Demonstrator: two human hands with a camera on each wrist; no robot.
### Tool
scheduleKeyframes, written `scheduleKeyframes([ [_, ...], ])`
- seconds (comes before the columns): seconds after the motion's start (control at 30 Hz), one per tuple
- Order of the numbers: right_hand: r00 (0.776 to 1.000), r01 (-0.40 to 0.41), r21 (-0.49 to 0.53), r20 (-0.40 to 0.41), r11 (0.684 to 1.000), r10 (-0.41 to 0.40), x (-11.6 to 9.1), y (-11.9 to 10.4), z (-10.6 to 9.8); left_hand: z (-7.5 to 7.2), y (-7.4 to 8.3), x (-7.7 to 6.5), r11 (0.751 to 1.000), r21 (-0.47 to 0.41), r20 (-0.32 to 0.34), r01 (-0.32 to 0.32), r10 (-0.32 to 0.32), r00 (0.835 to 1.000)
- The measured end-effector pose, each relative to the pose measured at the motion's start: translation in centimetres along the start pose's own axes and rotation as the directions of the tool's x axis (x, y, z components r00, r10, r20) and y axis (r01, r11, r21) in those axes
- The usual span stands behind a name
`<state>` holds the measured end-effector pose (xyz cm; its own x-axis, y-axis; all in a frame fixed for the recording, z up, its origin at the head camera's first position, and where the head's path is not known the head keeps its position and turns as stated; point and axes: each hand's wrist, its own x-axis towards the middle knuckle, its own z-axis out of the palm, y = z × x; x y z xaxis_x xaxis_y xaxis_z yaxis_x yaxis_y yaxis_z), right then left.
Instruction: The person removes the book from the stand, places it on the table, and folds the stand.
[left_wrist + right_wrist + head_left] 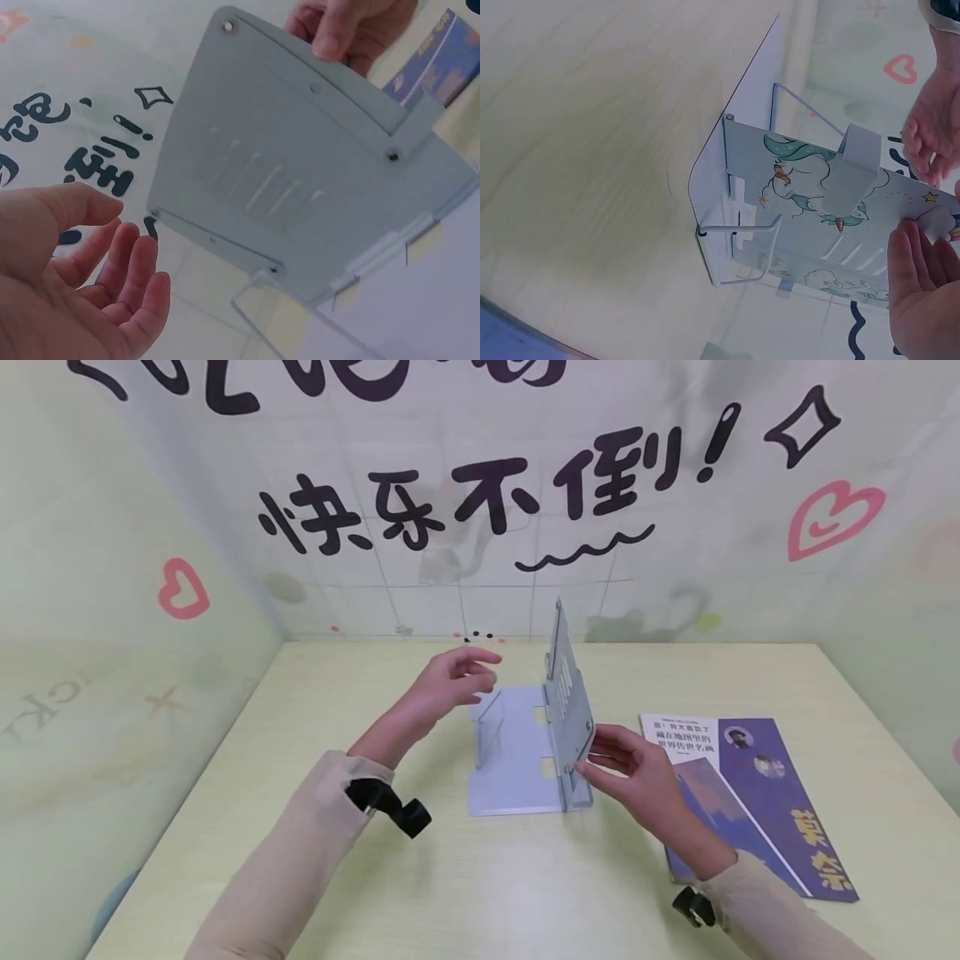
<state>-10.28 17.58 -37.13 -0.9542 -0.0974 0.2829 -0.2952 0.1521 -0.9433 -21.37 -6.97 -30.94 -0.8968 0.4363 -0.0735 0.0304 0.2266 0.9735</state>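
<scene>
A pale blue-grey metal book stand point(517, 785) rests on the table, its base flat and its panel point(566, 710) raised nearly upright. My right hand point(633, 768) pinches the panel's near edge, with the thumb on one face and the fingers on the other. In the right wrist view, that hand's fingers lie against the face printed with unicorns point(810, 180). My left hand point(457, 677) hovers left of the panel, fingers loosely bent and holding nothing. A wire support point(489, 731) stands up from the base below it. Slots point(262, 176) run across the panel's middle.
To the right of the stand lies a purple and white book point(787, 827), partly under my right forearm. A printed curtain point(450, 585) hangs behind the table point(360, 693) and along its sides.
</scene>
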Motion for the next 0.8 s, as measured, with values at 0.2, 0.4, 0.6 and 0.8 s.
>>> scheduleKeyframes([
  [0.2,1.000,0.011,-0.016,-0.003,1.000,-0.011,0.1,0.1,-0.2,-0.6,-4.4,-1.1,0.992,0.116,0.046,0.057,-0.063,0.997],
  [0.4,1.000,-0.005,-0.037,-0.001,0.999,0.005,0.1,0.1,-0.3,0.3,-8.0,-1.3,0.977,0.197,0.059,0.084,-0.097,0.993],
  [0.6,1.000,-0.014,-0.025,-0.002,1.000,0.014,0.1,0.0,-0.3,1.9,-9.4,-0.5,0.983,0.164,0.017,0.079,-0.083,0.996],
  [0.8,1.000,-0.012,-0.029,-0.007,1.000,0.012,0.1,0.1,-0.3,2.9,-9.9,0.2,0.981,0.189,-0.002,0.052,-0.053,0.999],
])
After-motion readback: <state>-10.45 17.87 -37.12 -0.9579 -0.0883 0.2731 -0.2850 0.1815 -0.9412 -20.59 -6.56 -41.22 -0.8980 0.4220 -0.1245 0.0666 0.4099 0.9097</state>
